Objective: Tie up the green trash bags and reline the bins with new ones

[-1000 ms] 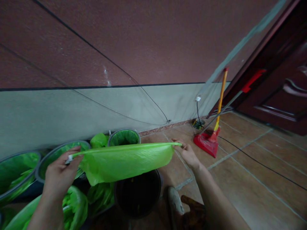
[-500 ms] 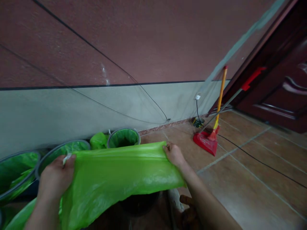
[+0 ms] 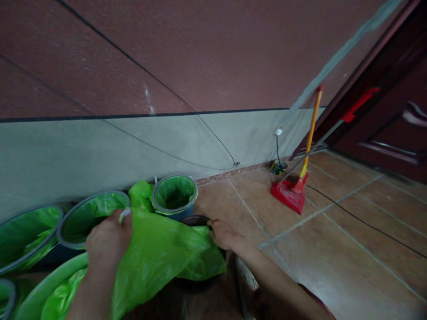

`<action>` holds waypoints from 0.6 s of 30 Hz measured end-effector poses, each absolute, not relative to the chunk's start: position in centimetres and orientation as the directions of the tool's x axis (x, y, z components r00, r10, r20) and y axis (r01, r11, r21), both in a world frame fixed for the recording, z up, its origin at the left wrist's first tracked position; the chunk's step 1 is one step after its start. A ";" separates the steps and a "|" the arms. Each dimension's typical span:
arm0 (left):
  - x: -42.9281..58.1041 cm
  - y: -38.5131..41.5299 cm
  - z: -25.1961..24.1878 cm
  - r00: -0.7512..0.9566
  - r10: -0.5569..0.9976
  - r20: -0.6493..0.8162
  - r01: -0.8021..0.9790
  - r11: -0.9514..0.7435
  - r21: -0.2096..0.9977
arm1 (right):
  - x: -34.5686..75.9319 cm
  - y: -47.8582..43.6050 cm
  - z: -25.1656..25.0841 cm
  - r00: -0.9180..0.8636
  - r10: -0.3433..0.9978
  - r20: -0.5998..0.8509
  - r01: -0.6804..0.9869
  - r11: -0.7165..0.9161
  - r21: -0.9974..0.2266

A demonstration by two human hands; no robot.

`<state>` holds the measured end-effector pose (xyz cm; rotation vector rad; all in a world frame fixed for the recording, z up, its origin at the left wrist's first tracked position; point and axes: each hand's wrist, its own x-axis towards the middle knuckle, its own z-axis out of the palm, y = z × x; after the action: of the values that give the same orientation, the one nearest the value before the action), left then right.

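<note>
A thin, bright green plastic bag (image 3: pixel 156 253) stretches between my two hands. My left hand (image 3: pixel 110 242) is closed on the bag's left end, and a small whitish bit (image 3: pixel 124 214) sticks up by its thumb. Pinching the bag's right edge, my right hand (image 3: pixel 224 234) is at the rim of a dark bin (image 3: pixel 196 219). The bag drapes over that bin and hides most of it. Just behind it stands a blue bin (image 3: pixel 187 213) with a green liner inside.
More bins with grey rims (image 3: pixel 60 231) and green liners stand at left, near a green tub (image 3: pixel 36 289). A bunched green bag (image 3: pixel 140 195) lies by the wall. A red dustpan (image 3: pixel 288 196) and a yellow-handled broom (image 3: pixel 312 129) stand right. A black cable (image 3: pixel 347 213) crosses the tiles.
My right hand has come down and left to the dark bin's rim. The bag, earlier pulled taut, now sags and narrows over the bin. My left hand has shifted right.
</note>
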<state>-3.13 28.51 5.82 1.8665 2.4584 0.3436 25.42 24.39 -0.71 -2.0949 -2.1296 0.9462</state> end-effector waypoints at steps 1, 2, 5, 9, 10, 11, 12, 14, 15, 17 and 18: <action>-1.6 28.3 5.3 -0.208 0.975 0.074 0.974 0.200 0.107 | 25.4 24.4 -0.5 -0.118 0.907 -0.404 0.913 -0.060 -0.403; 0.0 28.1 4.8 -0.126 0.992 0.023 0.991 0.125 0.056 | 25.5 24.4 -0.4 -0.126 0.906 -0.404 0.917 -0.049 -0.396; 4.4 27.4 2.9 0.116 0.988 -0.097 0.991 -0.108 0.081 | 25.5 24.3 -0.1 -0.138 0.898 -0.418 0.918 -0.042 -0.393; 7.5 27.1 0.6 0.200 0.960 -0.198 0.967 -0.161 0.197 | 25.5 24.0 0.4 -0.151 0.883 -0.444 0.925 -0.032 -0.379; 7.7 27.2 0.0 0.196 0.956 -0.220 0.963 -0.145 0.228 | 25.5 23.9 0.5 -0.153 0.882 -0.445 0.926 -0.028 -0.375; 7.9 27.4 -0.6 0.193 0.951 -0.242 0.957 -0.128 0.260 | 25.5 23.8 0.6 -0.156 0.881 -0.447 0.926 -0.027 -0.377; 8.0 27.5 -1.3 0.194 0.945 -0.264 0.949 -0.112 0.296 | 25.4 23.7 0.7 -0.163 0.879 -0.449 0.921 -0.028 -0.389; 8.1 28.0 -2.6 0.228 0.927 -0.297 0.913 -0.097 0.397 | 25.3 23.5 0.7 -0.195 0.874 -0.445 0.893 -0.029 -0.448; 8.1 28.2 -3.3 0.257 0.917 -0.303 0.882 -0.095 0.462 | 25.2 23.4 0.6 -0.212 0.871 -0.444 0.874 -0.035 -0.485; 8.2 28.4 -4.4 0.310 0.904 -0.295 0.805 -0.084 0.587 | 24.8 23.1 0.4 -0.232 0.865 -0.445 0.847 -0.045 -0.529; 8.3 28.5 -4.9 0.326 0.900 -0.290 0.767 -0.073 0.638 | 24.5 23.0 0.2 -0.230 0.862 -0.451 0.846 -0.052 -0.531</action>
<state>8.28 28.50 -4.93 1.8670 1.4732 0.2326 24.50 23.01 0.16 -1.9353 -2.1485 1.1725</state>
